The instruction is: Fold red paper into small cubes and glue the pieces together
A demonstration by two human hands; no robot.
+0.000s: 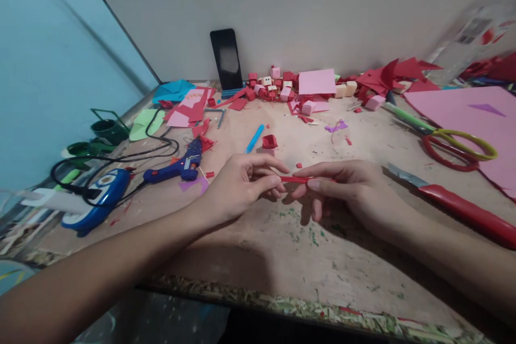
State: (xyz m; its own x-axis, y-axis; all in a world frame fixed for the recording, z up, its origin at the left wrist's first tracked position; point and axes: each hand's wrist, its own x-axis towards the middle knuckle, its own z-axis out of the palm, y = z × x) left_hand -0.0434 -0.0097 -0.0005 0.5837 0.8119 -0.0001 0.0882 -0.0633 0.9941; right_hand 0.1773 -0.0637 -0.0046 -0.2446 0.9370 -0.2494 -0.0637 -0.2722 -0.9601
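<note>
A thin red paper strip (296, 179) stretches between my two hands, low over the wooden table. My left hand (245, 183) pinches its left end between thumb and fingers. The right end is pinched by my right hand (342, 185), whose lower fingers curl beneath. Just beyond my hands lies a small open red paper box (270, 142), with a tiny red scrap (299, 165) nearer to the strip. A blue stick-like piece (255, 138) rests behind my left hand.
A blue glue gun (181, 166) and a blue power strip (99, 199) with cables lie left. Scissors (455, 142) and a red-handled knife (463, 207) lie right. Behind are a leaning phone (226, 59), small paper cubes (278, 83) and pink paper (455, 113).
</note>
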